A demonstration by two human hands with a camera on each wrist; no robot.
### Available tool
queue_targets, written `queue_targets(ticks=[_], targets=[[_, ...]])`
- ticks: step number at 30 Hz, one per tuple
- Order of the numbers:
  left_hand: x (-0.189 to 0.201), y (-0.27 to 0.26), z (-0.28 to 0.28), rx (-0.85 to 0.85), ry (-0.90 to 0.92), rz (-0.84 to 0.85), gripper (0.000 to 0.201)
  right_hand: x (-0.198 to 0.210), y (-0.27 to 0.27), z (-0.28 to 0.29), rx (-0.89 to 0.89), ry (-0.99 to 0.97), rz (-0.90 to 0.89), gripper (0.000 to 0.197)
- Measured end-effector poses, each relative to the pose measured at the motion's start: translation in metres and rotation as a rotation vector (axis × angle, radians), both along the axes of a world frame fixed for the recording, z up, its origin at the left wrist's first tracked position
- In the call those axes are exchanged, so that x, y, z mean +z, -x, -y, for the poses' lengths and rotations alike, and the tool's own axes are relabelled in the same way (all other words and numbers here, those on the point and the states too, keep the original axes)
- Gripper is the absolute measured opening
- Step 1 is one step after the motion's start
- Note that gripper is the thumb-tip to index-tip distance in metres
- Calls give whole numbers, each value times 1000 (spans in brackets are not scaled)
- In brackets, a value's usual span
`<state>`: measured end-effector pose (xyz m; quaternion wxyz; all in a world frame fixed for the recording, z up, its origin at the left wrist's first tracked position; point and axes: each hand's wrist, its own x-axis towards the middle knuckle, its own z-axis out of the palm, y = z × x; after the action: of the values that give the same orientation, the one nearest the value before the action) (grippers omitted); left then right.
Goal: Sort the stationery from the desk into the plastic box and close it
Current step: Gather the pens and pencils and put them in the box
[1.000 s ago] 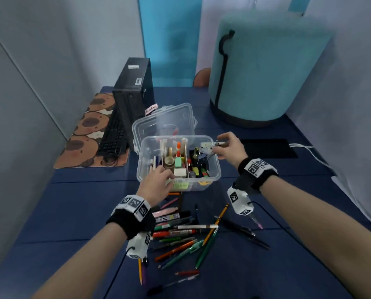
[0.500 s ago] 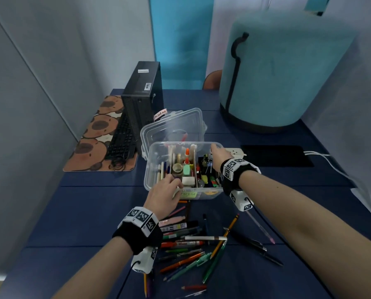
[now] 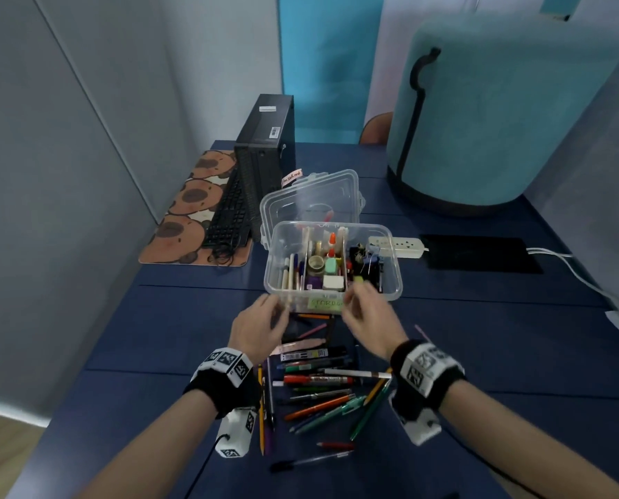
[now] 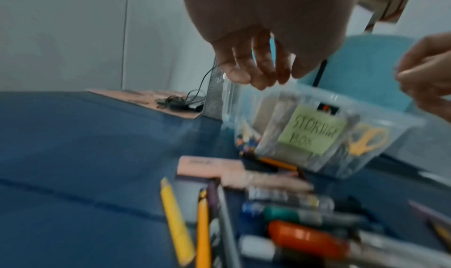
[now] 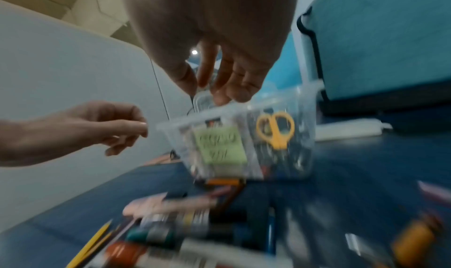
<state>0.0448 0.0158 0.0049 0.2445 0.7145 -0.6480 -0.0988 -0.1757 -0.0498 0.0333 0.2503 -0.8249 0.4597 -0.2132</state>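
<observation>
The left hand (image 3: 261,327) hangs with fingers loosely spread and empty, just near of the near-left corner of the clear plastic storage box (image 3: 394,282). The right hand (image 3: 367,320), fingers loosely curled around nothing, hovers just near of the box's near wall, by its green paper label (image 4: 311,130). Under and near of both hands lies a scattered pile of pens, pencils and markers (image 3: 322,387) on the dark blue desk (image 3: 516,354). The box stands open, its clear lid (image 3: 311,199) propped behind its far side. Yellow-handled scissors (image 5: 275,130) stand in its right compartment.
</observation>
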Motion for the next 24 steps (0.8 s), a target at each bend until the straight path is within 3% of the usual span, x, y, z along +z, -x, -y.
queue_targets(ticks=[4, 8, 19, 24], targets=[[-42, 6, -8, -124, -357, 149, 20, -58, 15, -39, -105, -376, -38, 7], [-53, 21, 6, -189, -443, 211, 31, -82, 33, -60, -235, -605, 14, 9], [-44, 31, 28, -197, -650, 334, 34, -64, 74, -47, -309, -599, -59, 15], [-49, 28, 20, -218, -517, 490, 41, -68, 66, -45, -286, -607, -66, 13]])
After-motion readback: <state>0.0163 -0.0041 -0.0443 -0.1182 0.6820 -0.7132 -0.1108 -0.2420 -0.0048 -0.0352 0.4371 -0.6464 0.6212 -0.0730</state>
